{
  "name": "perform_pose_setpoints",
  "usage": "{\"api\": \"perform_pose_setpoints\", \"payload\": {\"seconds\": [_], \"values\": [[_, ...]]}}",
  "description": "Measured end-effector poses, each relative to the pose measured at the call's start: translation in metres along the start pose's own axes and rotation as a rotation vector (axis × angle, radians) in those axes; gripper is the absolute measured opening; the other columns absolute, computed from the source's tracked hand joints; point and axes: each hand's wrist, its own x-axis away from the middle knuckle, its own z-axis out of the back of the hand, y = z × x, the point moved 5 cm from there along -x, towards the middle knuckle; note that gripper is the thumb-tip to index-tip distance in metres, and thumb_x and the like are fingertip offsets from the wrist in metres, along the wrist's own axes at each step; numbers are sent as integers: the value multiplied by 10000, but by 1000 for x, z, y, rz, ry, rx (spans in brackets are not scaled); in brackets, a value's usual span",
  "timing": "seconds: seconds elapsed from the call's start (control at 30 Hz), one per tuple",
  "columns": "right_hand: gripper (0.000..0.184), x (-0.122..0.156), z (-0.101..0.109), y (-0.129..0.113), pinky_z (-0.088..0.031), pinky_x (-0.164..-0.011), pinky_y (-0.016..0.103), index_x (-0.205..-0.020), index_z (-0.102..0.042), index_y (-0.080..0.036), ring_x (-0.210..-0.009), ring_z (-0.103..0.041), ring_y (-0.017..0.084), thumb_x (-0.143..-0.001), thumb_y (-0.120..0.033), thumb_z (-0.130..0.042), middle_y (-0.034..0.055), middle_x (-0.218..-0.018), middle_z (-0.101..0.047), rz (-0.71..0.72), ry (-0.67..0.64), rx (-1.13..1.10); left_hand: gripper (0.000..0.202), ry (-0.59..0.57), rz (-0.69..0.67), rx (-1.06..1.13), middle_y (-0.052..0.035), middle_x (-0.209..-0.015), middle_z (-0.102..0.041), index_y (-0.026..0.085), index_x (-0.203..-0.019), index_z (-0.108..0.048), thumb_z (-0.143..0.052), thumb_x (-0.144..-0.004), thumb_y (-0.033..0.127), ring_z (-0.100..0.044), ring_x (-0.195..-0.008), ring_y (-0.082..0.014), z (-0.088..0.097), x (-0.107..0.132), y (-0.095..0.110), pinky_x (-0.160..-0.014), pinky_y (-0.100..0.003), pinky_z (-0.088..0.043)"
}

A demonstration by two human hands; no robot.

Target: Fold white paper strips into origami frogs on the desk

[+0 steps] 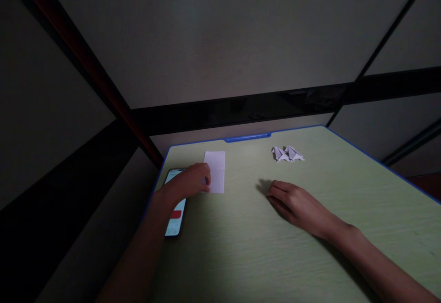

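The left forearm [139,248] rises from the bottom edge, left of centre, and slants up and right to a bent wrist [167,197], beyond which the left hand [193,179] sits a little left of and below the frame's middle, its fingers curled over. The right forearm [375,259] enters at the lower right corner and runs up and left to the right hand [292,203], right of centre, back upward, fingers together and loosely bent. Both arms are bare, the hands well apart.
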Motion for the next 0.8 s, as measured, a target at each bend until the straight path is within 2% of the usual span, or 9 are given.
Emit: {"api": "perform_pose_setpoints", "payload": {"seconds": [0.17, 0.4, 0.63, 0.8], "values": [[212, 0, -1, 2, -431, -640, 318, -778, -529, -154, -679, -520, 165, -828, -174, -324, 69, -752, -535, -16, 1, -17, 100, -12, -28, -6, -51, -834, -592, 173, -562, -575, -531, -571, 84, -535, -820, -190, 0, -2, -1, -749, -284, -385], [195, 0, -3, 2, -425, -632, 305, -774, -519, -150, -671, -517, 155, -826, -171, -332, 68, -753, -530, -19, -3, -40, 344, -101, -42, -115, -75, -989, -546, 135, -833, -558, -480, -519, 17, -494, -925, -187, 4, 6, -1, -822, -288, -372], [201, 0, -2, 3, -423, -632, 309, -770, -510, -149, -672, -510, 155, -832, -183, -322, 68, -742, -526, -31, -12, -54, 251, -83, -6, -130, -61, -900, -564, 140, -737, -554, -448, -549, 11, -501, -869, -169, 1, 3, -9, -790, -276, -383], [198, -1, -3, 3, -420, -631, 316, -766, -506, -147, -672, -504, 156, -831, -183, -322, 68, -748, -524, -29, -14, -48, 245, -102, -18, -139, -61, -919, -545, 142, -763, -552, -529, -527, 78, -495, -861, -179, 1, 3, -5, -774, -279, -388]]}}
